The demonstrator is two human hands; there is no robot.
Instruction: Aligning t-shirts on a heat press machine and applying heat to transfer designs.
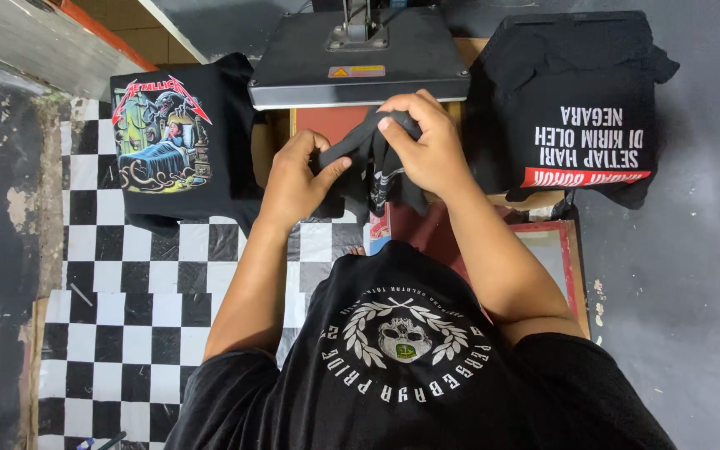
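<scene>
Seen from above, both hands gripped a bunched black shirt [374,162] near the heat press [358,58], left hand [293,183] pinching one edge, right hand [428,146] clamped on top; spreading it flat and square would likely serve best.

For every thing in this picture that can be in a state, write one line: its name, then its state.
Heat press: upper plate raised, open.
Bunched black shirt: crumpled, held up in both hands.
Left hand: closed grip on the shirt.
Right hand: closed grip on the shirt.
Left shirt pile: folded, colourful print up.
Right shirt pile: folded, stacked, white lettering up.
</scene>
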